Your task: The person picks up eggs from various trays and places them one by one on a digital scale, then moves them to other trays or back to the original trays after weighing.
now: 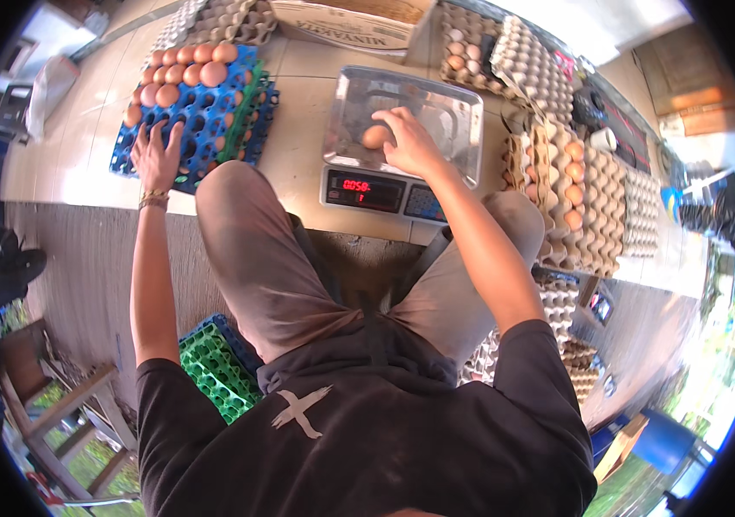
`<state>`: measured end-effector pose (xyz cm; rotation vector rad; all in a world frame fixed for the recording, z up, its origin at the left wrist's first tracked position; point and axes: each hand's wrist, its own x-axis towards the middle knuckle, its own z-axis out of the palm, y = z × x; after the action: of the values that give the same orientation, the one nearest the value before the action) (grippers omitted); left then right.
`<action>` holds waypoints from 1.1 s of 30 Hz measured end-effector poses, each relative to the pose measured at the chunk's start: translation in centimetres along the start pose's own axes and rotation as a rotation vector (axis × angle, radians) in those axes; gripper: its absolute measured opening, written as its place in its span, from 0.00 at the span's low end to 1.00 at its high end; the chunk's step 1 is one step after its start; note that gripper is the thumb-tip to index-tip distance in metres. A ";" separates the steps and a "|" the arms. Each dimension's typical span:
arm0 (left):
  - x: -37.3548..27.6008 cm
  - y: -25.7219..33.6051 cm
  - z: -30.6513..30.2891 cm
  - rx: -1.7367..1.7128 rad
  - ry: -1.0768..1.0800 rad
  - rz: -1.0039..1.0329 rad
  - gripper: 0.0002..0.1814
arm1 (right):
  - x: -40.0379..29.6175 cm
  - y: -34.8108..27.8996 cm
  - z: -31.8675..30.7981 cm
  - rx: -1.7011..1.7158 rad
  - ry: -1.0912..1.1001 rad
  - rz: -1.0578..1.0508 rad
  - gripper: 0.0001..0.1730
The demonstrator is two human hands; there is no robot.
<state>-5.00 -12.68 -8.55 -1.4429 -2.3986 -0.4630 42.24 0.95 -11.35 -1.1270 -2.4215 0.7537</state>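
Observation:
A single brown egg (376, 137) is at the steel pan (451, 116) of a digital scale, whose red display (365, 189) is lit. Around that egg my right hand (409, 143) reaches with thumb and forefinger apart; whether a fingertip touches it is unclear. My left hand (156, 155) lies with spread fingers over vacant cups of a blue plastic egg tray (196, 119). Brown eggs (189, 71) fill the far rows of this tray. It tops a stack that includes a green tray (238, 123), with eggs showing between the layers.
Beyond the scale stands an open cardboard box (348, 29). Pulp trays with eggs (471, 55) lie at the far right. Stacked pulp egg trays (561, 181) stand beside my right knee. Green plastic trays (215, 371) sit below the tiled ledge, to my left.

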 end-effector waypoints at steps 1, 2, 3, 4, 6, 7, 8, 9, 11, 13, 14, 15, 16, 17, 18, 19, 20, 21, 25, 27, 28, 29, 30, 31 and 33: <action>-0.4 -0.8 0.2 0.012 0.048 0.000 0.31 | 1.2 0.3 1.5 -0.138 0.016 -0.134 0.29; -1.0 -0.9 0.0 0.005 0.027 -0.026 0.30 | 1.2 -0.4 2.6 -0.130 0.056 -0.183 0.29; -1.4 -0.8 0.0 -0.058 0.100 0.002 0.28 | 1.5 -1.0 3.0 -0.148 -0.041 -0.166 0.26; -1.3 0.4 -0.5 -0.140 0.141 -0.005 0.29 | 1.6 -0.9 3.1 -0.168 -0.129 -0.143 0.22; -0.7 1.6 -1.3 -0.206 0.175 -0.027 0.36 | 1.0 -0.6 4.0 -0.140 -0.010 -0.150 0.14; -0.6 2.5 -1.7 -0.147 0.208 -0.040 0.36 | 0.8 0.0 3.9 -0.171 -0.031 -0.146 0.14; -0.4 2.3 -2.3 -0.146 0.228 -0.038 0.36 | 0.7 -0.5 3.4 -0.163 -0.050 -0.131 0.11; -0.3 2.3 -2.7 -0.151 0.241 -0.030 0.37 | 0.5 -0.4 2.8 -0.059 -0.066 -0.053 0.10; 1.6 0.3 -2.9 -0.165 0.267 -0.096 0.38 | 0.3 -0.5 1.9 0.159 -0.099 0.125 0.07; 4.1 -1.2 -2.2 -0.154 0.224 -0.144 0.41 | -0.2 -1.7 -1.7 0.487 -0.195 0.328 0.07; 5.2 -2.0 -1.6 -0.137 0.192 -0.125 0.41 | -0.8 -2.2 -3.9 0.651 -0.230 0.437 0.08; 6.2 -3.9 -0.3 -0.139 0.143 -0.105 0.38 | -1.6 -2.2 -5.6 0.772 -0.214 0.422 0.10; 7.4 -6.8 0.6 -0.219 0.096 0.184 0.32 | -2.3 -2.9 -7.6 0.903 -0.145 0.464 0.11; 8.4 -6.0 1.2 -0.234 -0.019 0.138 0.27 | -3.7 -3.2 -9.4 1.010 -0.022 0.534 0.12; 8.9 -7.0 1.8 -0.486 0.013 0.254 0.24 | -5.0 -2.9 -10.7 1.104 0.101 0.553 0.15; 8.9 -8.7 2.4 -0.387 -0.153 0.144 0.22 | -6.5 -2.4 -12.1 1.187 0.234 0.558 0.18; 8.7 -11.0 3.4 -0.354 -0.084 0.047 0.20 | -7.9 -2.0 -13.6 1.323 0.275 0.511 0.20; 8.3 -11.9 4.5 -0.352 0.014 0.039 0.18 | -9.6 -1.3 -15.4 1.452 0.322 0.447 0.23; 9.1 -15.4 6.5 -0.215 0.172 -0.134 0.25 | -18.1 3.3 -19.2 1.335 0.760 0.493 0.27; 10.9 -19.0 5.9 -0.576 0.212 -0.265 0.25 | -20.4 5.5 -20.6 1.157 0.892 0.575 0.23; 12.9 -20.4 5.2 -1.145 0.195 -0.351 0.20 | -21.5 7.5 -20.6 1.011 0.940 0.624 0.21; 12.9 -18.7 6.3 -1.354 0.080 -0.370 0.19 | -22.3 8.3 -21.1 0.818 0.984 0.686 0.19; 11.9 -16.6 6.8 -1.563 -0.041 -0.398 0.17 | -22.2 8.4 -21.9 0.559 0.930 0.638 0.19; 11.8 -16.6 5.7 -1.739 -0.144 -0.411 0.16 | -21.6 8.8 -22.2 0.341 0.860 0.576 0.19; 13.0 -16.5 4.3 -1.632 -0.221 -0.365 0.13 | -20.1 9.2 -22.1 0.052 0.743 0.487 0.19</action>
<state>-25.89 -7.87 -8.94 -1.3615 -2.2463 -2.8829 71.67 -2.92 -1.45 -1.6390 -1.5246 0.4056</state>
